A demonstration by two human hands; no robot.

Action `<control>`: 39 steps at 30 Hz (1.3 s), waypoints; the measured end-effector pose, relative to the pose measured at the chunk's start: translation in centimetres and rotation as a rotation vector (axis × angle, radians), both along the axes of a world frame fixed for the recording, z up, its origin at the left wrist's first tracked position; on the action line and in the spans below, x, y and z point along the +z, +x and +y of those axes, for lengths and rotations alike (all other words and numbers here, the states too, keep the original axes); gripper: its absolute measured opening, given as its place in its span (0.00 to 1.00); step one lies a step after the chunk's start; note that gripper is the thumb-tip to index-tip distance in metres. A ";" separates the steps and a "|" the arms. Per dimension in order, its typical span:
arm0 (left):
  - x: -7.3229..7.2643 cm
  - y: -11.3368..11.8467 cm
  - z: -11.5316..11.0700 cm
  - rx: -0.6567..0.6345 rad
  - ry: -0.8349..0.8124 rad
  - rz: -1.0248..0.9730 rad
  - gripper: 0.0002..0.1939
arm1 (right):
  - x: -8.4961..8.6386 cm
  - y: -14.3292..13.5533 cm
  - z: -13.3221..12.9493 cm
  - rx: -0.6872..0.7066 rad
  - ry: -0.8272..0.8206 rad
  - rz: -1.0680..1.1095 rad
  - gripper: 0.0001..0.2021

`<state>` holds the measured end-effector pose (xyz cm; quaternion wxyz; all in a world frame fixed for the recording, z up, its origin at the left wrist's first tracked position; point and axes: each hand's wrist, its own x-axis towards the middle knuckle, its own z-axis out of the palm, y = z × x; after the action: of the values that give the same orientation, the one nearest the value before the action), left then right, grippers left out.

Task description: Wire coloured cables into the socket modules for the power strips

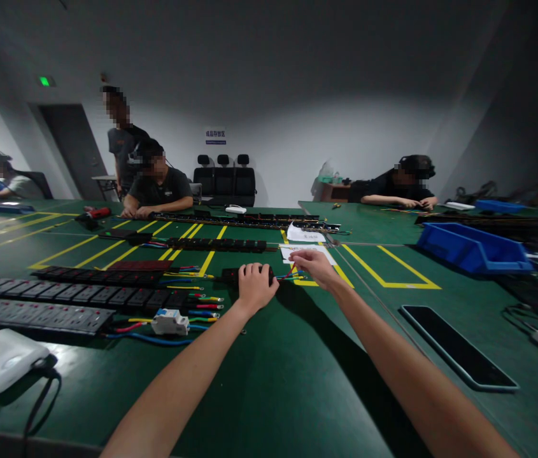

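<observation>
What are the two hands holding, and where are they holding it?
The left hand grips a black socket strip at its end; the right hand pinches its coloured wires.

At the centre of the frame a short socket module (237, 275) lies on the table (269, 381), the left hand (255, 286) on it and the right hand (314, 264) just right of it on its wires (292, 275). Long power strips (58, 296) lie at left, a circuit breaker (170, 322) below them. A bin (474, 248) sits at right, a tablet (457, 346) lower right.
</observation>
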<state>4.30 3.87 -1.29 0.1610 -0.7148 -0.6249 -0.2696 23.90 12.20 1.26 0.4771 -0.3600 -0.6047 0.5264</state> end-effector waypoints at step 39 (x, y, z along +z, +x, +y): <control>0.1 0.0 0.0 -0.002 -0.006 0.010 0.19 | -1.5 2.9 0.3 0.021 0.009 -0.406 0.30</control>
<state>4.31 3.91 -1.18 0.1616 -0.7172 -0.6242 -0.2645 26.78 12.46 -0.19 0.3412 -0.4503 -0.6946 0.4454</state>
